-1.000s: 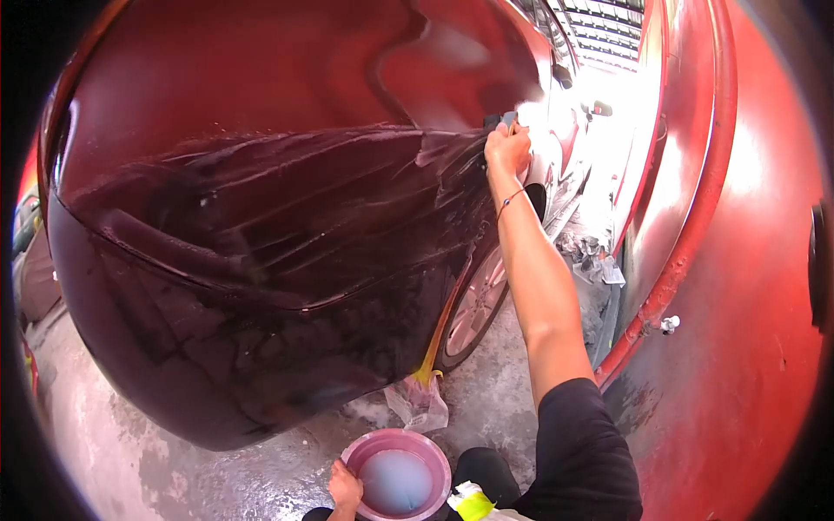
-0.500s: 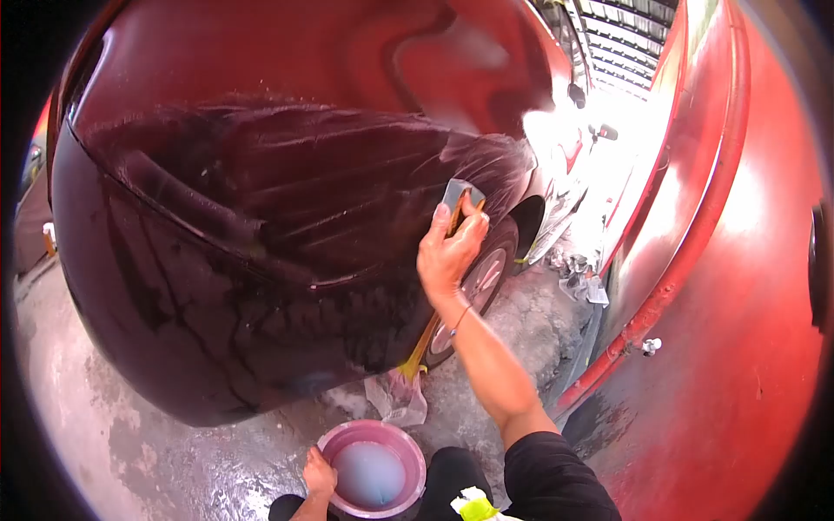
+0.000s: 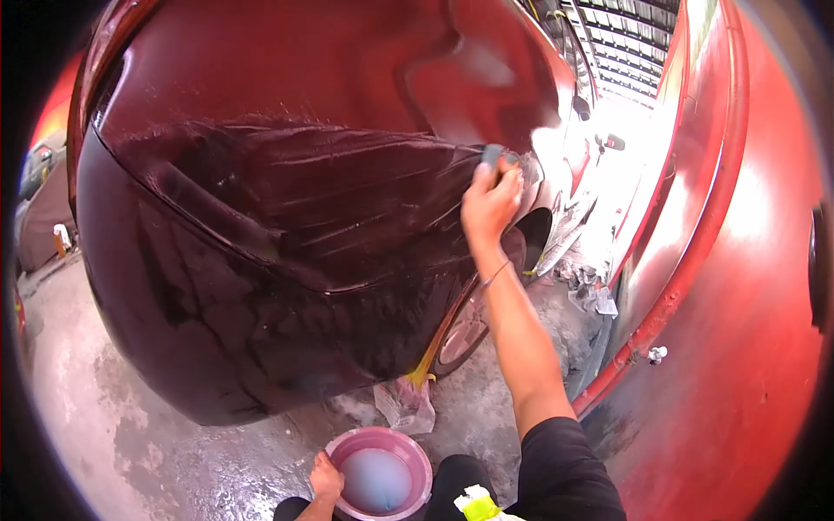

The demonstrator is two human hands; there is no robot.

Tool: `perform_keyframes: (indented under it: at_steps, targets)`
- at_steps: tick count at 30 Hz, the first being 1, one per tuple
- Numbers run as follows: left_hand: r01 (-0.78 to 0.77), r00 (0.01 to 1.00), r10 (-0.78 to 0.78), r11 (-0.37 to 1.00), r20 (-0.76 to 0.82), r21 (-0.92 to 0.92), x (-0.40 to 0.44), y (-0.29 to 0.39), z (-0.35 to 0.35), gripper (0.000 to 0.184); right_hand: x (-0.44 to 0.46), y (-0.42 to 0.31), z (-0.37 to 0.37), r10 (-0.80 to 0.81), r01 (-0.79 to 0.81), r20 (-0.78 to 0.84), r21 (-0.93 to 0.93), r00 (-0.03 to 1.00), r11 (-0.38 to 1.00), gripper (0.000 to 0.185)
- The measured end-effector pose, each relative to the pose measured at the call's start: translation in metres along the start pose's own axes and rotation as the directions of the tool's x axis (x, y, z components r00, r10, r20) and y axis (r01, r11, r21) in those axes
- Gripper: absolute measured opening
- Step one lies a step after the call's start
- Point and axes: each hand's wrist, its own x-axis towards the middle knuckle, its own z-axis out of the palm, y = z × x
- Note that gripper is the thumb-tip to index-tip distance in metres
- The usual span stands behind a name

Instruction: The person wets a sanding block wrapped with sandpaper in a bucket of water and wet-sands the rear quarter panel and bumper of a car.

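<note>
My right hand (image 3: 493, 205) is closed round a small sanding block (image 3: 493, 156) with a grey sheet on it, held against the dark red car panel (image 3: 347, 191) above the rear wheel. Most of the block is hidden by my fingers. Wet, pale streaks run across the dull patch of the panel. Low in view, my left hand (image 3: 326, 477) grips the left rim of a pink basin (image 3: 423, 460). Cloudy, bluish-white water (image 3: 377, 479) fills part of the basin.
Plastic sheeting (image 3: 407, 406) with yellow tape hangs by the car's wheel (image 3: 462, 334). A red wall-like surface (image 3: 738, 347) with a red pipe (image 3: 686, 286) along it stands close on the right. The concrete floor (image 3: 200, 460) is wet.
My right hand has moved up and to the right along the panel with the block, toward the car's side. My left hand keeps its grip on the basin. The view has shifted slightly.
</note>
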Motion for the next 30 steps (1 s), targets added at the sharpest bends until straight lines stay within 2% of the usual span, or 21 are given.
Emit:
perform_keyframes:
  at_steps: [1,2,4,5,6,8,10,11,12,14,15,16,18,20,21,22,24,26,28,30]
  targets:
    - [0.003,1.000,-0.003,1.000,0.001,0.014,-0.004,-0.005,-0.002,0.047,0.020,0.010,0.005,0.255,-0.256,0.091,-0.009,0.963,0.967,0.024]
    - [0.000,1.000,0.000,1.000,0.004,0.018,-0.007,-0.009,-0.003,0.047,0.039,0.001,0.004,0.429,-0.429,0.094,-0.024,0.898,0.903,0.027]
    - [0.031,0.999,-0.031,0.999,0.020,-0.017,-0.004,-0.004,-0.002,0.047,0.030,-0.033,0.009,0.382,-0.383,0.069,0.009,0.922,0.924,0.029]
    - [0.027,1.000,-0.027,0.999,0.015,-0.020,-0.001,-0.002,-0.001,0.047,0.004,-0.053,0.012,0.021,-0.021,-0.067,-0.005,0.998,1.000,0.029]
    - [-0.010,1.000,0.010,0.999,-0.006,-0.036,0.000,-0.003,0.000,0.047,-0.020,-0.093,-0.001,-0.025,0.025,0.002,0.057,1.000,0.998,0.028]
    - [-0.048,0.999,0.048,0.998,-0.016,-0.039,-0.007,-0.012,-0.001,0.047,-0.020,-0.086,-0.017,-0.091,0.083,0.122,0.070,0.988,0.994,0.027]
    - [0.053,0.997,-0.052,0.998,0.048,-0.015,-0.003,-0.005,-0.001,0.045,0.013,-0.031,-0.005,0.120,-0.123,0.104,0.022,0.987,0.992,0.026]
    - [0.054,0.998,-0.053,0.998,0.046,-0.019,-0.006,-0.002,-0.004,0.045,0.025,0.008,0.008,0.228,-0.223,0.052,-0.080,0.972,0.972,0.026]
    - [0.041,0.998,-0.040,0.999,0.046,-0.009,-0.009,0.000,-0.010,0.043,0.040,0.012,0.006,0.525,-0.524,0.111,-0.043,0.844,0.851,0.026]
    - [0.015,0.999,-0.015,1.000,0.040,0.002,-0.007,0.002,-0.013,0.040,0.030,0.002,0.012,0.469,-0.464,0.074,-0.071,0.880,0.883,0.024]
    - [0.016,1.000,-0.015,1.000,0.016,-0.021,-0.006,-0.001,-0.006,0.040,0.013,-0.030,0.004,0.226,-0.228,0.057,0.014,0.972,0.974,0.024]
    - [0.021,1.000,-0.021,0.999,-0.008,-0.041,-0.004,-0.004,-0.001,0.039,-0.006,-0.062,-0.007,-0.059,0.056,0.028,0.114,0.998,0.992,0.026]
    - [-0.002,1.000,0.002,1.000,-0.002,-0.019,-0.005,-0.003,0.001,0.038,-0.028,-0.077,-0.020,-0.271,0.255,0.099,0.150,0.957,0.955,0.029]
    - [-0.017,1.000,0.017,1.000,-0.023,-0.006,0.000,-0.004,-0.001,0.038,-0.002,-0.028,-0.018,-0.165,0.157,0.162,0.063,0.973,0.986,0.030]
    - [-0.001,1.000,0.001,1.000,-0.010,-0.010,0.000,-0.005,0.001,0.039,0.008,0.004,-0.006,0.010,-0.010,0.112,0.000,0.994,1.000,0.029]
    - [0.013,1.000,-0.013,1.000,0.009,-0.008,-0.003,-0.007,0.002,0.039,0.019,0.038,0.006,0.262,-0.260,0.134,-0.030,0.956,0.965,0.029]
    - [0.004,1.000,-0.004,1.000,0.003,0.012,-0.005,-0.007,-0.002,0.040,0.024,0.031,0.012,0.450,-0.444,0.065,-0.089,0.891,0.892,0.030]
    - [-0.022,1.000,0.021,0.999,0.015,0.033,-0.004,-0.005,-0.002,0.040,-0.018,-0.028,-0.006,0.225,-0.224,0.017,-0.033,0.974,0.974,0.031]
    - [-0.038,0.999,0.038,0.999,0.005,-0.005,-0.002,-0.009,0.001,0.043,-0.093,-0.083,-0.039,-0.013,0.001,0.140,0.085,0.990,0.996,0.030]
    - [-0.043,0.999,0.042,0.999,0.025,0.025,-0.009,-0.014,0.001,0.044,-0.102,-0.055,-0.048,0.055,-0.061,0.123,0.047,0.991,0.997,0.029]
